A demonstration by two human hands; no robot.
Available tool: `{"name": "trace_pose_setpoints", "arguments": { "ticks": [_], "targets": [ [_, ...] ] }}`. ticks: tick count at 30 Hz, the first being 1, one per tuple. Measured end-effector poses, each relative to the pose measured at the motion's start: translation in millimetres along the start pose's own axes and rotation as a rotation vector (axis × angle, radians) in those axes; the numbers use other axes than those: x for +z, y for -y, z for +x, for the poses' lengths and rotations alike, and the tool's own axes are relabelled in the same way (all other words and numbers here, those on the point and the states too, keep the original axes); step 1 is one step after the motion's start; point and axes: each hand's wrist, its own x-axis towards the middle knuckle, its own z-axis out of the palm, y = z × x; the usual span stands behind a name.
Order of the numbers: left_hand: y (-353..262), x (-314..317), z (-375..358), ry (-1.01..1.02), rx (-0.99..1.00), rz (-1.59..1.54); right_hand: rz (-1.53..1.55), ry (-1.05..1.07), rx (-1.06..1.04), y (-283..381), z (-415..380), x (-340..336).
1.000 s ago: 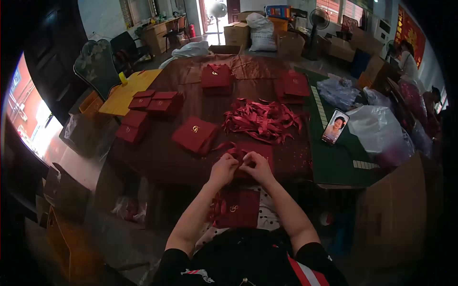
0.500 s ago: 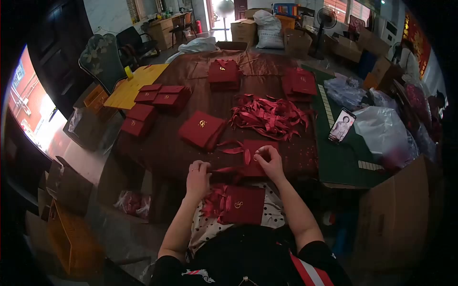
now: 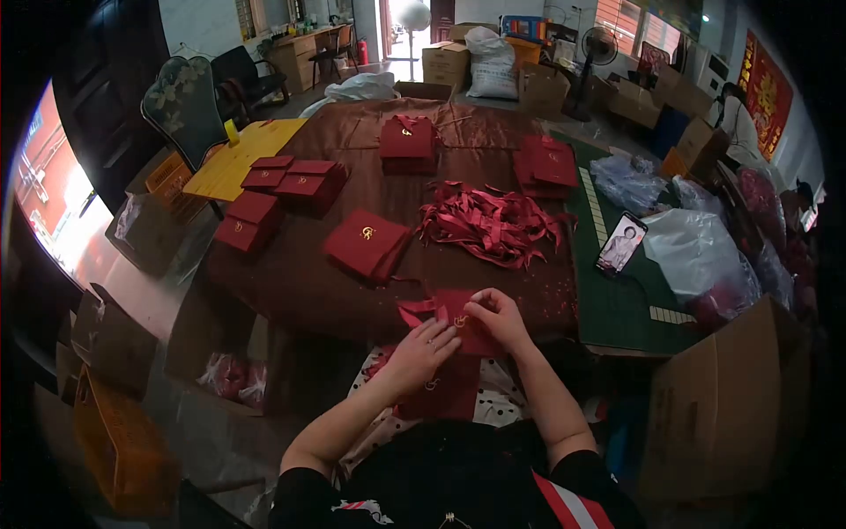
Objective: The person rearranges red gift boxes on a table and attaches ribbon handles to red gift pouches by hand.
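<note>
A flat red pouch (image 3: 470, 342) with a gold emblem lies at the near edge of the table, and a red ribbon (image 3: 412, 311) loops out at its left side. My left hand (image 3: 423, 354) rests over the pouch's left part with its fingers stretched out, near the ribbon. At the pouch's upper right, my right hand (image 3: 502, 322) has thumb and forefinger pinched together; what is between the tips is too small to make out. Another red pouch (image 3: 441, 401) lies on my lap on dotted cloth, partly covered by my left hand and forearm.
A heap of red ribbons (image 3: 493, 225) lies beyond my hands. Around it sit a nearby stack of red pouches (image 3: 366, 247) and several further stacks. On the green mat (image 3: 608, 304) at right are a phone (image 3: 621, 242) and plastic bags (image 3: 692, 251). A cardboard box (image 3: 718, 406) stands at my right.
My left hand has moved right and onto the pouch, its fingers now stretched out. The pouch sits slightly closer to me. My right hand stays pinched at its upper part.
</note>
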Motion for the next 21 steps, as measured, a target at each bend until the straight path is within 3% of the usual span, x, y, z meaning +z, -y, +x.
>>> {"name": "trace_pose_setpoints", "arguments": {
  "ticks": [1, 3, 4, 8, 11, 13, 16, 18, 21],
  "targets": [
    [-13.2, -12.3, -11.5, 0.100, 0.024, 0.022, 0.004, -0.001, 0.005, 3.6, -6.4, -0.1],
    [-29.6, -3.5, -45.3, 0.109, 0.069, -0.043, -0.068, 0.009, -0.031, 9.5, -15.6, 0.5],
    [-42.5, -23.3, -53.6, 0.312, 0.076, -0.046, -0.063, 0.008, -0.033, 5.8, -15.2, -3.1],
    [-52.0, -5.9, -100.2, 0.444, 0.091, -0.045, -0.196, -0.174, -0.130, 0.7, -3.0, -23.6],
    [-56.1, -16.2, -104.5, 0.348, 0.034, -0.205, -0.269, -0.212, -0.173, 10.6, 16.5, -23.7],
    [-47.8, -23.1, -93.5, 0.117, -0.010, -0.305, -0.598, -0.232, -0.392, 18.8, 35.8, -16.9],
    [-7.4, -30.0, -68.9, -0.050, -0.086, -0.066, -0.724, -0.172, -0.492, 32.5, 74.4, 5.2],
    [31.3, -34.4, -43.0, -0.332, -0.205, 0.089, -0.803, -0.107, -0.531, 37.3, 98.4, 21.1],
    [84.4, -46.6, -14.2, -0.348, -0.530, 0.195, -0.905, -0.119, -0.700, 29.4, 136.8, 44.1]
  ]
}}
